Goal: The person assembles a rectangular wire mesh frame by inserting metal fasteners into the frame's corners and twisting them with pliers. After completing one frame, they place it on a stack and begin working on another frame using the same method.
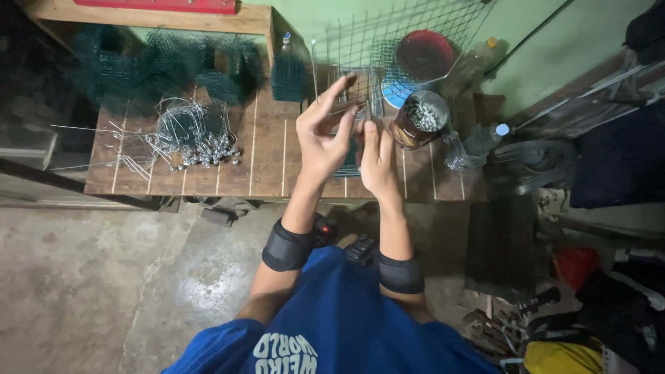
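head view: both hands are raised over the wooden desk point(270, 149), the left hand point(322, 131) and right hand point(377, 156) pinching a small wire mesh piece point(357, 90) between curled fingers. a heap of bent wire hooks point(190, 135) lies at the desk's left, a jar of metal bits point(419, 119) just right of the hands, green mesh pieces point(173, 59) behind.

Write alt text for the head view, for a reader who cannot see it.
Seen from above, a person's left hand and right hand work a small wire mesh piece over a wooden table. A pile of bent wire pieces lies to the left, a jar of metal bits to the right.
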